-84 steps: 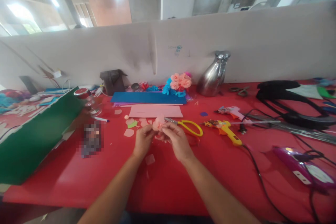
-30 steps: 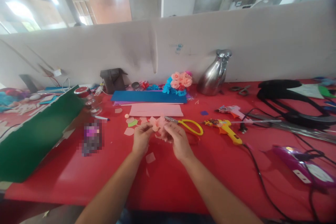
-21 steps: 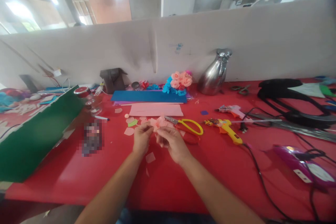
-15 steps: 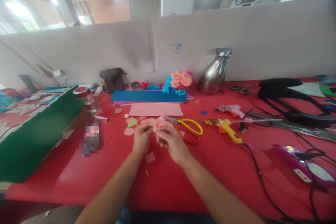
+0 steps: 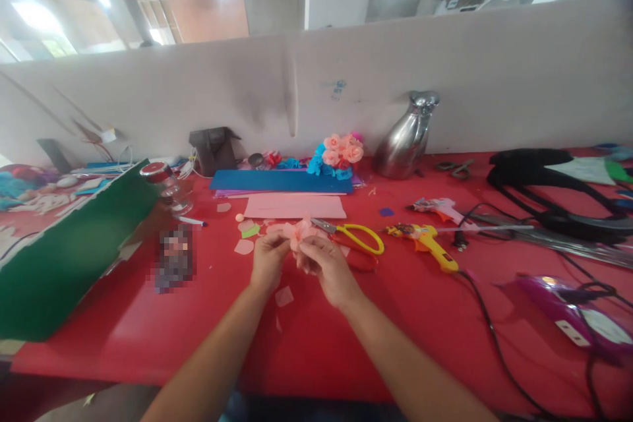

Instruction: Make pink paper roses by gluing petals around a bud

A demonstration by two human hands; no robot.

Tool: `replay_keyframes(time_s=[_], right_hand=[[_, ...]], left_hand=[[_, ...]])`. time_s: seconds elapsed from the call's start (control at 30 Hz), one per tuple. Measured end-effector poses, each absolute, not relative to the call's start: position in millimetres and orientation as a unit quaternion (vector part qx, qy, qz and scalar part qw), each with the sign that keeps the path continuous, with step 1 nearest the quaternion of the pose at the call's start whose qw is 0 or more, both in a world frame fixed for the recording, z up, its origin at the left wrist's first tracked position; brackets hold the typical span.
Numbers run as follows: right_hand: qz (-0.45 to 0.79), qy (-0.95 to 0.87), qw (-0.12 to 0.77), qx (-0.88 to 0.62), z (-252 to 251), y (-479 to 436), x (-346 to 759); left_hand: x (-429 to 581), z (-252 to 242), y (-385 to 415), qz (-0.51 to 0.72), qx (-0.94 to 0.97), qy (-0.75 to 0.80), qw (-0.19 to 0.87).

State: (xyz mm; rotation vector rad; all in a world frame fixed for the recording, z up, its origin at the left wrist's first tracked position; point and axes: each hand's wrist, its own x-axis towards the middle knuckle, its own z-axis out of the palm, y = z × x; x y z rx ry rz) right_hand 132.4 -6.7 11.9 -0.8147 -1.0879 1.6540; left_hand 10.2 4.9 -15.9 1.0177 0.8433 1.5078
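Note:
Between my two hands is a pink paper flower, held just above the red table. My left hand pinches its left side, while my right hand grips it from the right, fingers curled beneath. Yellow-handled scissors lie right behind my right hand. Around the flower are cut pink paper petals, and one loose petal rests below my hands. A pink paper sheet is just beyond them.
A yellow glue gun and a pink glue gun lie at right with trailing cords. Behind stand a steel jug and a bunch of paper flowers. A green board and a glass jar are at left.
My right thumb and fingers have shifted slightly on the flower. Both hands keep hold of it, and the view has moved very little.

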Motion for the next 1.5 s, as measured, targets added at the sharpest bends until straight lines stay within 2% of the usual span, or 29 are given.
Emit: replay_keyframes(time_s=[0.37,0.63,0.93,1.3,1.5], right_hand=[[0.644,-0.450,0.487,-0.381,16,-7,132],[0.659,-0.455,0.458,-0.387,17,-7,132],[0.668,-0.445,0.464,-0.375,18,-8,134],[0.648,-0.447,0.523,-0.327,9,-7,137],[0.658,-0.454,0.476,-0.366,15,-7,135]], left_hand=[[9,-16,7,0.643,0.428,0.386,0.505],[7,-12,6,0.637,0.466,0.417,0.450],[7,-11,5,0.633,0.453,0.401,0.483],[9,-10,5,0.634,0.434,0.379,0.515],[10,-8,3,0.617,0.438,0.378,0.534]])
